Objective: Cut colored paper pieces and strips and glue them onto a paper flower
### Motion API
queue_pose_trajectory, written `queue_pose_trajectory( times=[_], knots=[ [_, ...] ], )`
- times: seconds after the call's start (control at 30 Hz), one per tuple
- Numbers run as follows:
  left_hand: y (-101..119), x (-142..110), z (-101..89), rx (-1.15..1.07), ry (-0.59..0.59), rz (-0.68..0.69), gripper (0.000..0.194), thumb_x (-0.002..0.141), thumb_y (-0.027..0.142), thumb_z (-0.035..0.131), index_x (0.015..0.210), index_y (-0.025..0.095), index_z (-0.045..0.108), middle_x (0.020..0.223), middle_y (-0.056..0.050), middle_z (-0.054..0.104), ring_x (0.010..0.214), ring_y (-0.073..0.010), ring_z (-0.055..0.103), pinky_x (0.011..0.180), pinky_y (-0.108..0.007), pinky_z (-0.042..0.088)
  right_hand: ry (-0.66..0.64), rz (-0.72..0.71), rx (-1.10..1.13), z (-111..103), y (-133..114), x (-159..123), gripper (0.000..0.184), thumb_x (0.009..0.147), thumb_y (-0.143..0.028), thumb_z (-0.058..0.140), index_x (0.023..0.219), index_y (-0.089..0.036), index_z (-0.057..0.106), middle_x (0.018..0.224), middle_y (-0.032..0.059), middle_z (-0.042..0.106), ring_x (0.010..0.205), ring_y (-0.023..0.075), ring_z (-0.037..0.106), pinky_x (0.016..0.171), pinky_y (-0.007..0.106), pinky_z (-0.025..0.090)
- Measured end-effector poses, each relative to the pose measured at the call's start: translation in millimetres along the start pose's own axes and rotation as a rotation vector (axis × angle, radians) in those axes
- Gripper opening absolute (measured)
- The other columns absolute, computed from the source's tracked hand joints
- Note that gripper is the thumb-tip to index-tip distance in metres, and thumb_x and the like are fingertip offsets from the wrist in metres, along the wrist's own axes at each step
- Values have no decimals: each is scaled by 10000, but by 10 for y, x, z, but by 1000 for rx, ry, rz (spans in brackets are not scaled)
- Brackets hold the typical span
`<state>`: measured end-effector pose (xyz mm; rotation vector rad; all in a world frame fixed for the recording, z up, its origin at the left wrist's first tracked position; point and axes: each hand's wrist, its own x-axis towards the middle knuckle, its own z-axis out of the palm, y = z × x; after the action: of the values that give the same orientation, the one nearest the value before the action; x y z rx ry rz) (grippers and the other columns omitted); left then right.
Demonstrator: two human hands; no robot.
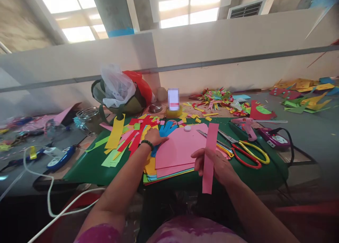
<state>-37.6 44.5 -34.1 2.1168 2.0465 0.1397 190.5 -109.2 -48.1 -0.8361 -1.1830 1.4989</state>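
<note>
My right hand is closed on an upright pink paper strip, pinched between thumb and fingers above the table's front edge. Among loose paper strips, my left hand reaches forward with its thumb apart from the fingers; its fingertips are hard to make out. Blue strips lie just right of it, and red strips lie to its left. Between my hands is a stack of coloured paper with a pink sheet on top. A small white round cap rests on that sheet.
Red-and-yellow-handled scissors and a cutter lie right of the stack. Beyond are a pink glue gun and a purple power strip. A phone stands at the back, beside a stuffed bag. A white cable hangs at left.
</note>
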Motion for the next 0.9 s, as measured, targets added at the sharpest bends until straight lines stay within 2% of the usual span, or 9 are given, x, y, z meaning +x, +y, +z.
queue_pose_trajectory(
  times=[0.17,0.27,0.33,0.43,0.53,0.6,0.7,0.8,0.9],
  knots=[
    [-93,211,81,-108,-62,44,387,698,396,764,970,149,642,1017,-122,716,922,-261,677,695,-279,495,32,37,-12,-59,68,-75,572,786,-722,587,809,-163,707,570,28,676,428,112,577,433,217,422],
    [-133,289,124,-176,-59,72,394,693,324,761,1019,150,626,1004,-89,711,862,-222,673,633,-253,480,26,46,-31,-94,-16,4,568,783,-720,590,824,-165,702,575,23,669,436,117,575,443,229,426],
    [-155,315,153,-209,-47,98,382,681,302,762,1009,154,631,1000,-74,707,875,-217,664,637,-249,473,-11,57,-28,-92,-106,144,560,776,-713,600,840,-166,701,587,27,672,449,125,577,466,244,443],
    [-182,323,187,-231,-44,143,257,687,293,741,889,162,650,882,-35,701,818,-214,656,625,-256,457,-76,94,-21,-49,-232,465,526,768,-677,625,840,-161,701,630,46,693,504,143,604,535,272,480],
    [-197,311,217,-238,-24,176,190,695,290,725,818,164,653,801,-28,688,771,-215,647,620,-267,443,-120,137,-104,17,-300,825,478,827,-612,588,804,-150,709,674,64,705,567,155,623,600,288,488],
    [-198,297,244,-248,14,183,246,679,288,742,875,164,661,856,-53,699,812,-226,648,649,-275,449,-105,154,-223,52,-288,1033,463,881,-563,544,774,-147,718,687,65,698,607,150,619,620,277,473],
    [-194,273,283,-277,60,184,344,658,272,767,971,170,664,942,-80,712,858,-232,650,691,-286,466,-6,172,-403,59,-166,1255,490,928,-528,487,736,-146,726,647,48,652,587,130,562,560,246,409],
    [-195,251,281,-321,89,186,425,644,248,786,1041,159,665,1000,-94,714,878,-232,653,735,-299,486,73,184,-472,-5,26,1373,527,928,-554,462,732,-140,724,562,17,570,496,114,473,492,243,340],
    [-197,227,207,-370,178,178,415,729,295,741,1103,134,658,1133,-136,678,1012,-254,618,858,-334,474,102,168,-503,-96,169,1422,525,898,-584,495,732,-138,718,532,2,538,480,113,459,488,247,339]
  ],
)
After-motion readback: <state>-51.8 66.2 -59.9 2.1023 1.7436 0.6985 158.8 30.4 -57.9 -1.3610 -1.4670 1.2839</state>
